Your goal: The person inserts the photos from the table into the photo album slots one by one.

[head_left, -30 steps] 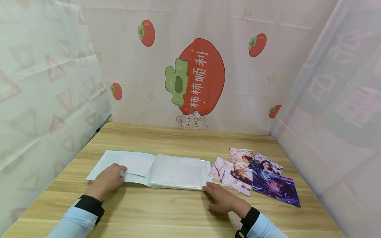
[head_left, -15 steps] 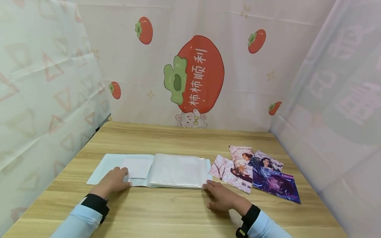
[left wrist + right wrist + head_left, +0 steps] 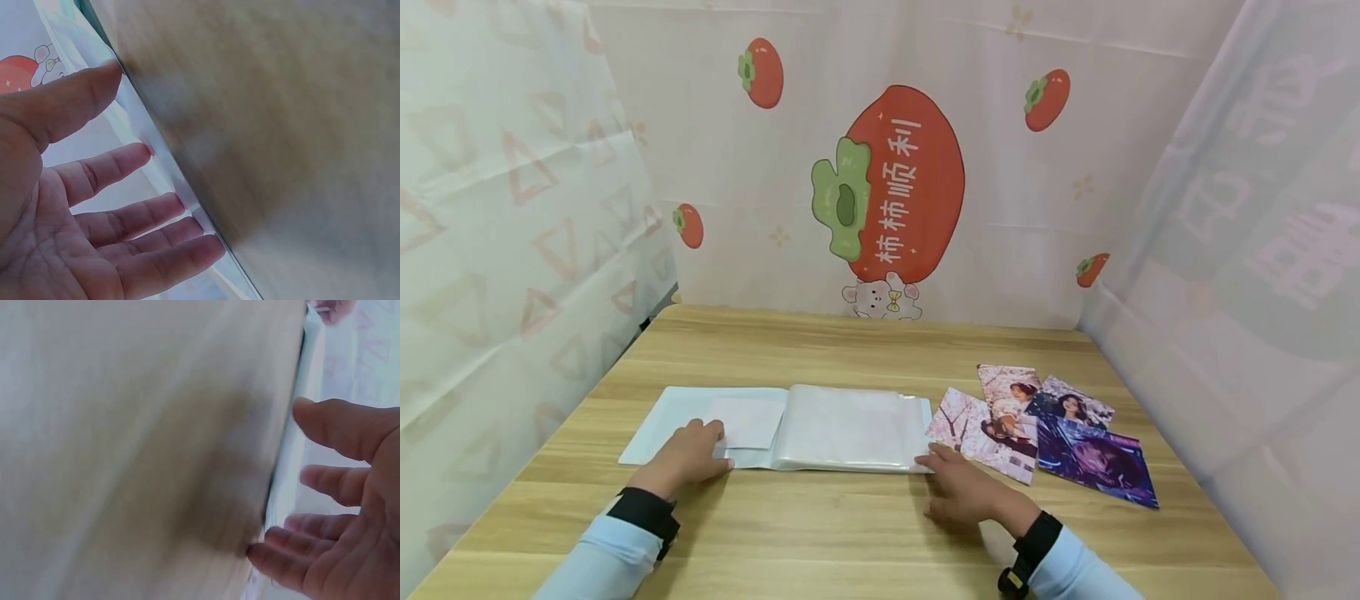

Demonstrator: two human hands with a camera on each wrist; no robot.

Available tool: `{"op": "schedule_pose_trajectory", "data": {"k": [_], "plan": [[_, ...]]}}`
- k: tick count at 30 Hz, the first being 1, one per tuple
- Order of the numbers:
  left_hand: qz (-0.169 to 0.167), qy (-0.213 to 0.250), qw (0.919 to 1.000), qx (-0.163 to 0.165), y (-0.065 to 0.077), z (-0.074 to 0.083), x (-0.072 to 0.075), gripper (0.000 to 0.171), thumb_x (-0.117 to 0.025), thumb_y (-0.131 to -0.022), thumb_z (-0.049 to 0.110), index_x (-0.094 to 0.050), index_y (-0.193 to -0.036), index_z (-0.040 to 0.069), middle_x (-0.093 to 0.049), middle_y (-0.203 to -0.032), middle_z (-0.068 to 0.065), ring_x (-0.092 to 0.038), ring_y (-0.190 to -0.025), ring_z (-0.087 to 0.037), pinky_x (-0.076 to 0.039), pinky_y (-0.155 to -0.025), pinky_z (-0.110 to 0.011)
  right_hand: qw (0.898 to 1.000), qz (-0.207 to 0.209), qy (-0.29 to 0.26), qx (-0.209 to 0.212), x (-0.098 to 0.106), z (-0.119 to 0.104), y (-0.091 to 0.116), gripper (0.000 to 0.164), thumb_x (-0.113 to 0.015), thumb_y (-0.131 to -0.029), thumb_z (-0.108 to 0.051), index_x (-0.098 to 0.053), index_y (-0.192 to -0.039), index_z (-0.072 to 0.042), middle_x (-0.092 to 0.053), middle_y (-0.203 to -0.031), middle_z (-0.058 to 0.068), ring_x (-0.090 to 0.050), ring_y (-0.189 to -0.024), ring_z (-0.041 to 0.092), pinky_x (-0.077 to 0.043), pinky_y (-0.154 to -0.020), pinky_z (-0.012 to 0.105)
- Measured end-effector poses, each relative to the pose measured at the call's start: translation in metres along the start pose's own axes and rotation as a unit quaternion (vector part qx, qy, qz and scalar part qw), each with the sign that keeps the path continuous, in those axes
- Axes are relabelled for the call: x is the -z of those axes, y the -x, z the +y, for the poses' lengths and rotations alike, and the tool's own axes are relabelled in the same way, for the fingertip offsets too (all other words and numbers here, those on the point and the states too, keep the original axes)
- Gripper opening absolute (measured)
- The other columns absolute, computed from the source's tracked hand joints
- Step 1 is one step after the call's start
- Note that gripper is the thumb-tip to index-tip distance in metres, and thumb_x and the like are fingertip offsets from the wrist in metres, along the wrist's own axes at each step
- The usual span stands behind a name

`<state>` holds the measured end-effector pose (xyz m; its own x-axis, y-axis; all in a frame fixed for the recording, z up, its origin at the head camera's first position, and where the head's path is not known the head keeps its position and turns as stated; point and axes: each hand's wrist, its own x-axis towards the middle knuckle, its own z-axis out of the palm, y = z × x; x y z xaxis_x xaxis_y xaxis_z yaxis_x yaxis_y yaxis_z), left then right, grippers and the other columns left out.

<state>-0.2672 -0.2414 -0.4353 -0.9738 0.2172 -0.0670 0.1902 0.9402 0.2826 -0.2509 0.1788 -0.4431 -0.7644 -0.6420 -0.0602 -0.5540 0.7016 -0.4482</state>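
A photo album [image 3: 850,429] with clear sleeves lies opened flat on the table, its pale blue cover [image 3: 662,417] spread to the left. On that cover's inner side is a white rectangular flap [image 3: 748,423]. My left hand [image 3: 688,454] rests on the cover beside the flap, thumb at the near edge; in the left wrist view its fingers are spread and touch the cover. My right hand [image 3: 966,487] is at the album's lower right corner, fingertips right at the edge. The right wrist view shows this hand's fingers [image 3: 337,484] apart and loosely extended, gripping nothing.
Several photo cards overlap to the right of the album, among them pink blossom pictures [image 3: 962,417] and a purple-blue one [image 3: 1097,462]. The wooden table [image 3: 820,533] is bordered by white printed curtains [image 3: 1015,208] at the back and both sides.
My left hand has shifted slightly right and its thumb has come to the cover's near edge. The cover and flap now lie flatter. My right hand has moved slightly right.
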Motion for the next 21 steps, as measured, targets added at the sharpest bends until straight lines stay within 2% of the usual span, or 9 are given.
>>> {"op": "schedule_pose_trajectory", "data": {"k": [4,7,10,13,15,17,21], "plan": [[-0.001,0.006,1.0,-0.003,0.0,-0.002,-0.001,0.044,-0.074,-0.078,0.022,-0.055,-0.104,-0.008,-0.05,-0.086,-0.014,-0.048,-0.074,-0.028,-0.044,-0.071,-0.047,0.998,0.06,-0.016,0.026,0.012,0.011,0.008,0.059,-0.067,-0.082,-0.01,-0.041,-0.132,0.008,-0.042,-0.129,0.029,-0.043,-0.117,0.041,-0.034,-0.094,0.053],[-0.001,0.01,0.9999,-0.002,-0.001,-0.005,0.0,0.044,-0.074,-0.077,0.023,-0.054,-0.104,-0.007,-0.049,-0.086,-0.014,-0.047,-0.074,-0.028,-0.043,-0.07,-0.047,0.995,0.102,-0.016,0.016,0.027,0.022,0.019,0.057,-0.066,-0.084,-0.008,-0.04,-0.131,0.011,-0.045,-0.126,0.029,-0.045,-0.114,0.043,-0.036,-0.092,0.055],[-0.004,0.015,0.9999,0.003,-0.003,-0.006,-0.001,0.045,-0.072,-0.076,0.024,-0.053,-0.103,-0.007,-0.048,-0.085,-0.013,-0.045,-0.073,-0.028,-0.043,-0.068,-0.045,0.99,0.141,0.005,-0.011,0.042,0.035,0.033,0.056,-0.067,-0.083,-0.006,-0.041,-0.129,0.013,-0.047,-0.124,0.031,-0.046,-0.111,0.046,-0.037,-0.09,0.056],[-0.005,0.019,0.9998,0.009,-0.004,-0.005,-0.002,0.047,-0.071,-0.074,0.024,-0.053,-0.105,-0.007,-0.048,-0.085,-0.014,-0.045,-0.073,-0.029,-0.043,-0.068,-0.046,0.983,0.17,0.015,-0.065,0.057,0.051,0.048,0.058,-0.068,-0.082,-0.005,-0.039,-0.129,0.015,-0.046,-0.123,0.035,-0.046,-0.11,0.048,-0.037,-0.089,0.057],[-0.006,0.022,0.9997,0.013,-0.005,-0.004,-0.003,0.047,-0.07,-0.074,0.024,-0.052,-0.106,-0.005,-0.048,-0.086,-0.015,-0.045,-0.074,-0.03,-0.042,-0.068,-0.046,0.977,0.178,0.009,-0.121,0.067,0.062,0.06,0.061,-0.067,-0.083,-0.007,-0.036,-0.13,0.017,-0.041,-0.125,0.038,-0.041,-0.113,0.051,-0.035,-0.09,0.059],[-0.006,0.022,0.9996,0.014,-0.006,-0.003,-0.003,0.045,-0.069,-0.074,0.023,-0.052,-0.107,-0.003,-0.048,-0.088,-0.016,-0.045,-0.075,-0.031,-0.042,-0.067,-0.047,0.965,0.174,-0.001,-0.193,0.078,0.075,0.073,0.066,-0.065,-0.085,-0.012,-0.03,-0.131,0.019,-0.035,-0.127,0.042,-0.037,-0.115,0.055,-0.032,-0.091,0.06],[-0.009,0.025,0.9996,0.014,-0.006,0.0,-0.002,0.04,-0.069,-0.074,0.022,-0.054,-0.106,0.003,-0.048,-0.089,-0.016,-0.044,-0.075,-0.032,-0.041,-0.066,-0.046,0.938,0.151,0.006,-0.312,0.096,0.104,0.102,0.07,-0.061,-0.086,-0.021,-0.028,-0.124,0.028,-0.032,-0.123,0.047,-0.035,-0.111,0.059,-0.032,-0.09,0.061]]}}
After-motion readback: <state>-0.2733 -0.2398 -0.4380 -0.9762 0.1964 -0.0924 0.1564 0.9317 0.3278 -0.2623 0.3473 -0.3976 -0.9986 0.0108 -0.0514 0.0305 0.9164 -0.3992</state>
